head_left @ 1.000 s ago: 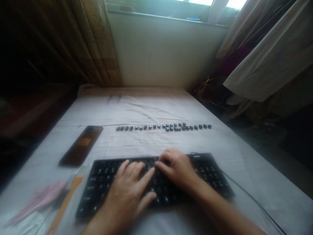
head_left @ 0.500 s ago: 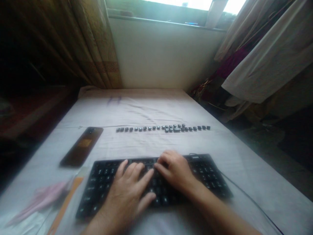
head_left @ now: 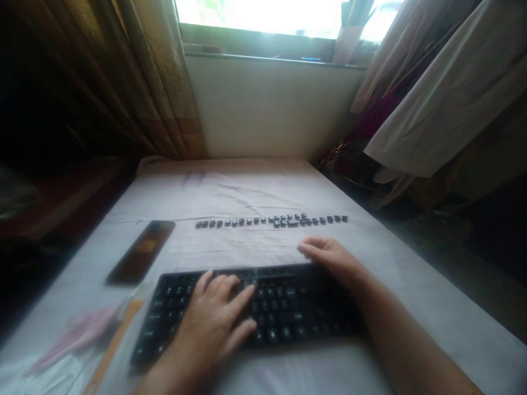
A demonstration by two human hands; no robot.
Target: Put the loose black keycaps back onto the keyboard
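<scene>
A black keyboard (head_left: 275, 318) lies across the near part of the cloth-covered surface. My left hand (head_left: 218, 315) rests on its left half, fingers spread over the keys and holding nothing. Above the keyboard's back edge, toward the right, is my right hand (head_left: 329, 255), its thumb and fingers drawn together; whether something small is between them is hidden. Beyond the keyboard runs a line of small black keycaps (head_left: 241, 221), doubled into two rows toward the right.
A dark phone (head_left: 142, 252) lies at the left. Nearer, at the lower left, are a pink cloth (head_left: 78, 334) and an orange strip (head_left: 115, 345). Curtains hang at the back left, clothes (head_left: 436, 104) at the right. A window is behind.
My right hand has lifted off the middle of the keyboard and moved right and away, toward the keycaps. My left hand has stayed on the keys. The camera view has tilted up slightly.
</scene>
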